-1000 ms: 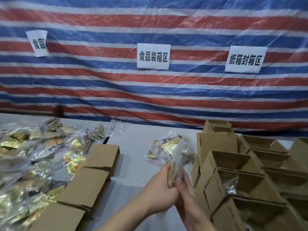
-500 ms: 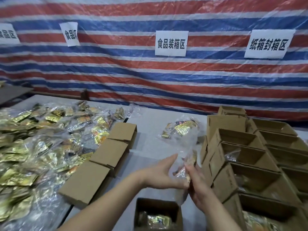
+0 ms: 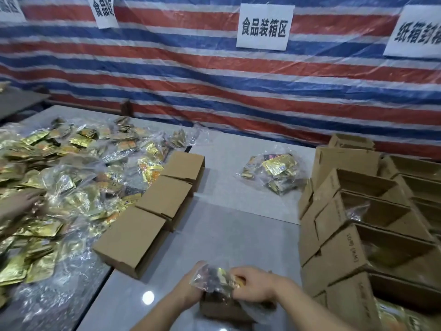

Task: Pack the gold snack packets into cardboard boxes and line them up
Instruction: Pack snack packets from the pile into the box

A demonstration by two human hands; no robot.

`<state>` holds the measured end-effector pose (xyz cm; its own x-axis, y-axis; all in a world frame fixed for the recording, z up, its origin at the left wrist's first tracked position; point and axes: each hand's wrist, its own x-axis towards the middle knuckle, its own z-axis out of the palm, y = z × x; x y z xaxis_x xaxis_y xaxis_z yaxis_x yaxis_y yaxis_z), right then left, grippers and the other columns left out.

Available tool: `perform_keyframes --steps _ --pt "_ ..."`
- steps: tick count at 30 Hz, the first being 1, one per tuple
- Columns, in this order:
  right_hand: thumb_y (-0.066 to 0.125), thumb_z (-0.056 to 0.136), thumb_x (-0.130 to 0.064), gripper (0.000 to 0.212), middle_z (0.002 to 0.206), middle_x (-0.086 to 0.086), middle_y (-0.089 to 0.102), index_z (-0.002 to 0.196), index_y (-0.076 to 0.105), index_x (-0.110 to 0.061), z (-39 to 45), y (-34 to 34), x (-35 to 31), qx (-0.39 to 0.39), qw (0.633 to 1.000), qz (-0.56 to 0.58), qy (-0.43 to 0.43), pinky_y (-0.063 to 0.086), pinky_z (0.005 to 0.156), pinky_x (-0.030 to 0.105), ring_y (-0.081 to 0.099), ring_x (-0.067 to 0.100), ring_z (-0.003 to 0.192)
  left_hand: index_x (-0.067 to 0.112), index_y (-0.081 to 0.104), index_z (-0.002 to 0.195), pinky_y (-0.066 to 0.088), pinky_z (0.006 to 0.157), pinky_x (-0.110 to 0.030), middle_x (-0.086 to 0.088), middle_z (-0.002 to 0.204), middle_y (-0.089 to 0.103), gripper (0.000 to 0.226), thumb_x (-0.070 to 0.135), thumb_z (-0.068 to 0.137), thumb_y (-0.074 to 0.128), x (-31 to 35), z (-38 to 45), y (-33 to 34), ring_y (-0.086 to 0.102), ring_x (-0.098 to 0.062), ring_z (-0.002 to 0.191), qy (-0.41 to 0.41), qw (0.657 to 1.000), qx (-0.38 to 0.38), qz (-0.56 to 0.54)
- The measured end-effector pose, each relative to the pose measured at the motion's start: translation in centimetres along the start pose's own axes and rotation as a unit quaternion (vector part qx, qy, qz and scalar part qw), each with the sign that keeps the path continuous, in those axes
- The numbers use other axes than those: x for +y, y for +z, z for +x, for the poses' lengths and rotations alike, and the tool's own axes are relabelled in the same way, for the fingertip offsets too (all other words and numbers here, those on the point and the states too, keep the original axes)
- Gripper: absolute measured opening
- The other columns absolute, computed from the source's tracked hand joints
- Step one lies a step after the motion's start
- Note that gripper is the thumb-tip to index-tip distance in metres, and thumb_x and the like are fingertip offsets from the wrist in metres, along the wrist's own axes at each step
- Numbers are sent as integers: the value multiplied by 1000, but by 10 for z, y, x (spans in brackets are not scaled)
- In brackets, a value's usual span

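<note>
Gold snack packets in a clear bag (image 3: 216,281) sit pinched between both hands at the counter's near edge, right over a small open cardboard box (image 3: 224,306). The left hand (image 3: 191,289) curls round the bag's left side; the right hand (image 3: 255,286) grips its right end, fingers bent over the plastic. Three closed boxes (image 3: 164,201) lie in a slanted line mid-counter, beside a wide heap of bagged gold packets (image 3: 59,187) along the left edge. Another bag (image 3: 274,172) lies alone toward the far edge. Open boxes (image 3: 372,211) crowd the right edge. Someone else's hand (image 3: 21,201) rests in the heap.
</note>
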<state>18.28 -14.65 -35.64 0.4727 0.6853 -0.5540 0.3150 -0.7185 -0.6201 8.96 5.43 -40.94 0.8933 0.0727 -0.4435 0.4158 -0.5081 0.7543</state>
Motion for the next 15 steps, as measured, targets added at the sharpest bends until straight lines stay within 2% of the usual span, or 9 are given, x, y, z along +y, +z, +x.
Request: perform_keyframes --steps 1,2,3,4,6,8,11,13,15 --pt "60 80 -32 11 83 -7 55 88 54 -27 5 0 -1 -10 1000 -22 9 42 72 26 52 12 79 24 44 135 42 77 2 9 117 49 90 22 59 93 -3 -1 -3 55 22 86 10 1000 8 23" --pt "59 80 -35 13 86 -7 58 90 55 -28 10 0 -2 -13 999 -43 15 43 74 26 56 14 83 28 47 131 46 76 -2 9 114 52 105 52 39 92 -4 2 -4 57 12 91 25 999 28 18" --pt "59 80 -36 17 93 -5 63 96 57 -28 14 0 -4 -9 998 -66 15 45 77 26 60 17 88 28 55 123 50 78 -10 7 109 56 100 76 38 78 -3 4 0 58 1 94 59 997 52 11" --pt "58 82 -37 24 102 -3 67 104 58 -28 17 2 -5 -1 996 -88 11 45 80 25 62 19 95 28 62 114 51 83 -21 3 104 60 84 85 52 65 0 7 4 59 -7 95 81 995 59 -16" --pt "56 87 -34 30 118 0 67 117 57 -30 22 5 -7 10 995 -101 -2 41 84 23 61 22 106 22 66 117 49 90 -24 3 108 60 48 60 89 54 9 5 6 60 -17 106 73 995 62 -16" --pt "54 89 -24 32 125 2 64 120 57 -30 27 7 -6 5 996 -89 -2 38 86 21 59 23 112 21 55 132 38 85 -4 14 118 51 36 37 102 42 3 5 8 53 -8 119 34 996 60 -52" --pt "54 90 -13 43 135 2 59 130 52 -28 33 10 -3 -8 994 -104 11 39 99 25 55 24 122 42 54 112 43 69 -3 14 109 60 23 46 100 35 2 4 5 58 15 90 9 997 47 -57" --pt "54 91 -11 52 141 4 54 140 45 -28 38 12 -5 -12 988 -150 18 39 106 31 52 28 127 46 49 105 45 55 -6 10 103 62 14 48 100 35 6 7 3 60 16 80 -4 997 45 -56" --pt "53 93 -13 54 143 7 53 144 42 -26 42 10 -8 -27 978 -206 23 40 107 35 51 32 128 46 45 112 48 54 -10 13 105 60 14 46 101 37 6 6 3 63 9 81 -7 997 41 -59"
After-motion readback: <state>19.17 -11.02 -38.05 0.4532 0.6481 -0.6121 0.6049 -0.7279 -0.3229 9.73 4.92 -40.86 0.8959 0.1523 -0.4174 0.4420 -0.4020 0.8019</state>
